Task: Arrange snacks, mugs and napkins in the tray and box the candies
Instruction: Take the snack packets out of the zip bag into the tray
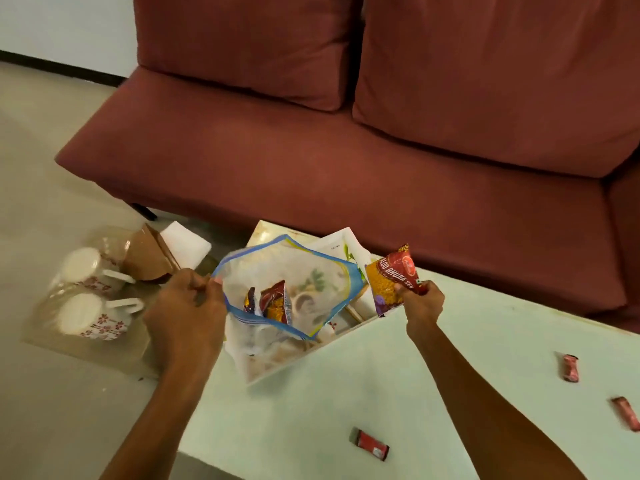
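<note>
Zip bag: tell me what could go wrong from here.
1. The left hand pinches the zip bag by one edge while the right hand holds a packet; the bag could sag and spill the packets inside.
2. The tray beneath sits near the table edge; a tug might nudge it off.

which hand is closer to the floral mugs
Left. The left hand grips the zip bag by its rim, just right of the floral mugs. The right hand is on the bag's far side, holding a red snack packet.
</note>
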